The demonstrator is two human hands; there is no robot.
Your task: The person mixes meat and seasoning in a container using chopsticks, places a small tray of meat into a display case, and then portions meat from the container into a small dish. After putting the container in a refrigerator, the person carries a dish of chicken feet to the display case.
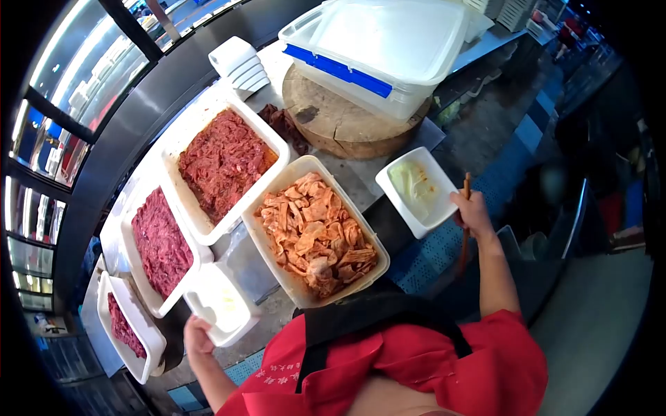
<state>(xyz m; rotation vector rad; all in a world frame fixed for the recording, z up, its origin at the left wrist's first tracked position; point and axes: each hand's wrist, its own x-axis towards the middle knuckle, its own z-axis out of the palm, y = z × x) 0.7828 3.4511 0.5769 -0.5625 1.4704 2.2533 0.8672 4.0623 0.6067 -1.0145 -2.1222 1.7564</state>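
My left hand (199, 336) is closed on the edge of a small white square dish (243, 331), in which lies something pale that I cannot make out. Out to the right, my right hand (474, 213) grips the rim of another white square dish (438, 227) holding a pale green leafy piece (415, 186). Brown chopsticks (466, 186) pass through the same hand. Between my hands stands a tub (380, 258) of orange-brown seasoned meat slices (316, 232). Beyond it a white tub (276, 142) contains dark red marinated meat (225, 161).
Two more white tubs of red meat (163, 243) (126, 331) stand at the left. A round wooden chopping block (333, 128) carries a lidded clear container (385, 48) with a blue clip. White dishes (239, 66) are stacked at the back. Glass panels border the left side.
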